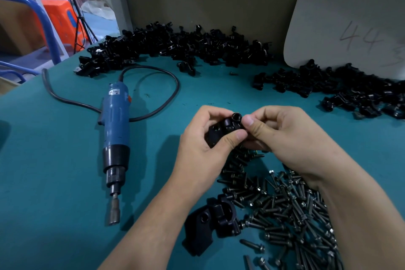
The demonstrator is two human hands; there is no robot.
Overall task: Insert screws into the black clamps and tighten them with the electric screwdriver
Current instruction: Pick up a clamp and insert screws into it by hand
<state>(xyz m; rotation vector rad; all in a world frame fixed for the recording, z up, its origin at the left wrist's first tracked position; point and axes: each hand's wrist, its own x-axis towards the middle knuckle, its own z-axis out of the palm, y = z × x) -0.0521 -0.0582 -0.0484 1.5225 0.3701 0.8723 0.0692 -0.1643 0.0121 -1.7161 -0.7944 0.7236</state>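
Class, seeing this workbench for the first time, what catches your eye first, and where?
At centre, the left hand and right hand together pinch a black clamp. A blue electric screwdriver lies to their left on the teal table; a heap of screws spreads below the right hand.

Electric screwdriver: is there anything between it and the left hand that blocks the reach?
Nothing blocking is visible. The electric screwdriver lies left of the left hand, with bare teal mat between them. Only its cord loops flat on the mat farther back. That hand grips a black clamp.
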